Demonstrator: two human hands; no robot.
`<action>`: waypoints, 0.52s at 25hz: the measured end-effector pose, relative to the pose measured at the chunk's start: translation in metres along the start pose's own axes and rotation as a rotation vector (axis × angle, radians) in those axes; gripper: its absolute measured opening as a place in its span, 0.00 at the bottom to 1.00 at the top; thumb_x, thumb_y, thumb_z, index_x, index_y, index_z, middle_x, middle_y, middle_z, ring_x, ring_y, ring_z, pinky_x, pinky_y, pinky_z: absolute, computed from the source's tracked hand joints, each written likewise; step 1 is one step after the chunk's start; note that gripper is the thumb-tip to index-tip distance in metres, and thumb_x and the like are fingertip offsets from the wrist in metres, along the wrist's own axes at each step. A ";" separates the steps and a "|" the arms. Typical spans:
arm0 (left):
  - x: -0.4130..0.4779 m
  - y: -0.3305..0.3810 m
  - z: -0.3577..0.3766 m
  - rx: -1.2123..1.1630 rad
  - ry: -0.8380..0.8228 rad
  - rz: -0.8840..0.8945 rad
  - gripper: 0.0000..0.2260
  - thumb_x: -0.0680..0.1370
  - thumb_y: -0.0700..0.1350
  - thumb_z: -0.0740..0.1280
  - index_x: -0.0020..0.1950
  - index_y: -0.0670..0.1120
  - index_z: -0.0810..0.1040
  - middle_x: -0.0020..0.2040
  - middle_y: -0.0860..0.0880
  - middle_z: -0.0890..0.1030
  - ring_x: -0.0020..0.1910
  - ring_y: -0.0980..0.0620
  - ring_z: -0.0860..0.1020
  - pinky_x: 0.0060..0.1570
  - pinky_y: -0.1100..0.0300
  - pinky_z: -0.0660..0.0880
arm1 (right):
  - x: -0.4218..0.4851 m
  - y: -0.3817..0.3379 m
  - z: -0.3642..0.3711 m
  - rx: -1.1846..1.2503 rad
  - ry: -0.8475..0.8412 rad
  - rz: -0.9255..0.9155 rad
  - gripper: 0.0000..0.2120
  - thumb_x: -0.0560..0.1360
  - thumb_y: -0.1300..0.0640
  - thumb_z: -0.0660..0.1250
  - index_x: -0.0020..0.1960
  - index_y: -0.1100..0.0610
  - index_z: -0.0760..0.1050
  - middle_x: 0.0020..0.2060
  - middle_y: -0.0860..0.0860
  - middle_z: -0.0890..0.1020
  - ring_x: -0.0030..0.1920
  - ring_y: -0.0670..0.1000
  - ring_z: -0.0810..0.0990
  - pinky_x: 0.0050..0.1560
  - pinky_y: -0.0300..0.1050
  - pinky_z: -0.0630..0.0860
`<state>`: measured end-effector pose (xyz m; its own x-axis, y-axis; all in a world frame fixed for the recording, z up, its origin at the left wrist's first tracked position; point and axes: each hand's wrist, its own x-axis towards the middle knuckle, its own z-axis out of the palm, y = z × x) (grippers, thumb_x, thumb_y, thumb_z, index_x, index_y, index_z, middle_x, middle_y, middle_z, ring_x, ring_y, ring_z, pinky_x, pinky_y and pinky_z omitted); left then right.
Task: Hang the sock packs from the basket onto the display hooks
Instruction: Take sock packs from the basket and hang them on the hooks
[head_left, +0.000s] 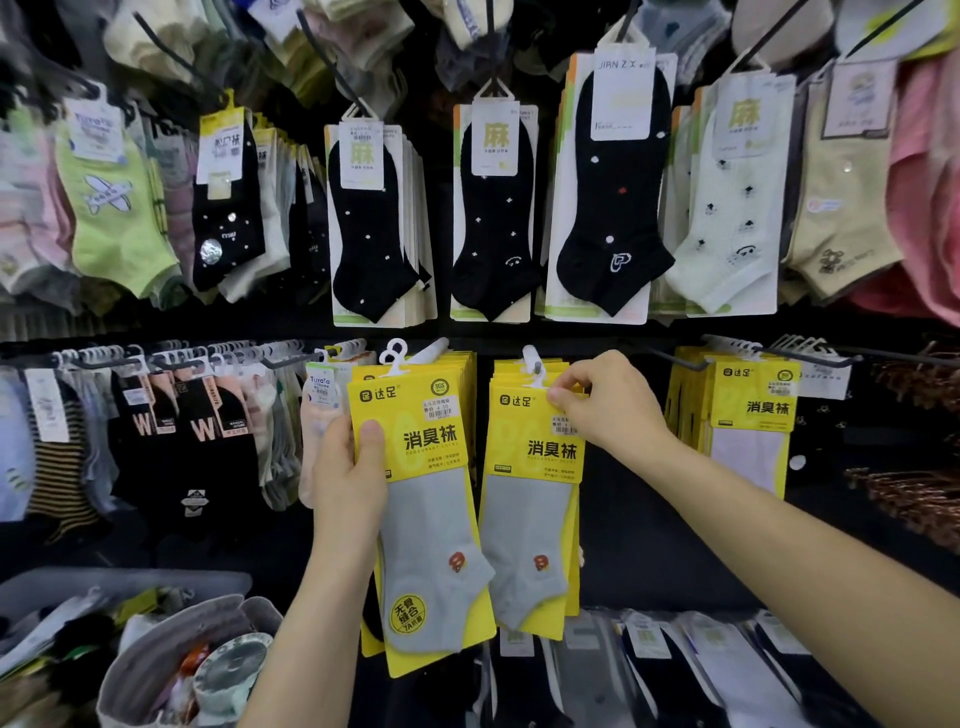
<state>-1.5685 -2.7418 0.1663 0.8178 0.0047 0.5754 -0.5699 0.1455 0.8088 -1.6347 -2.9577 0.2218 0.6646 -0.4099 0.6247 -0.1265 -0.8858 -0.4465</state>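
Observation:
My left hand (349, 470) grips a stack of yellow sock packs (421, 499) with grey socks, thumb on the front card, held up in front of the lower display row. My right hand (605, 400) pinches the top edge of another yellow pack (530, 519) by its white hanger, at the tip of a display hook (532, 361). More of the same yellow packs hang behind that pack on the hook. The basket (156, 654), a pale fabric tub with loose sock packs inside, sits at the lower left.
Black and pale ankle socks (493, 208) hang on the upper row of hooks. Dark striped packs (171, 441) fill the lower left hooks, yellow packs (748, 415) the right. Flat packs (701, 665) lie on the shelf below. A grey bin (62, 587) stands behind the basket.

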 end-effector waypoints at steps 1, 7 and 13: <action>0.000 0.000 0.000 -0.006 0.005 -0.012 0.09 0.81 0.42 0.55 0.52 0.51 0.75 0.48 0.52 0.80 0.48 0.48 0.78 0.52 0.50 0.75 | 0.003 0.000 0.002 0.007 -0.009 0.019 0.07 0.74 0.49 0.67 0.46 0.50 0.81 0.49 0.53 0.79 0.48 0.53 0.77 0.51 0.54 0.76; -0.005 -0.004 0.012 0.033 -0.029 -0.016 0.08 0.81 0.42 0.57 0.53 0.43 0.75 0.41 0.59 0.77 0.43 0.52 0.77 0.48 0.50 0.75 | 0.017 0.001 0.011 0.014 -0.029 0.099 0.06 0.74 0.49 0.67 0.46 0.50 0.80 0.54 0.53 0.78 0.53 0.53 0.77 0.53 0.53 0.75; -0.012 -0.006 0.033 -0.050 -0.095 -0.061 0.06 0.80 0.43 0.59 0.50 0.50 0.76 0.49 0.47 0.82 0.49 0.46 0.81 0.52 0.46 0.77 | 0.002 0.003 0.008 0.273 0.151 0.088 0.11 0.75 0.48 0.66 0.53 0.53 0.74 0.45 0.49 0.76 0.45 0.48 0.75 0.45 0.42 0.75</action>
<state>-1.5778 -2.7758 0.1582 0.8382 -0.0987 0.5363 -0.5128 0.1921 0.8367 -1.6278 -2.9598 0.2168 0.5404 -0.5277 0.6554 0.0373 -0.7631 -0.6452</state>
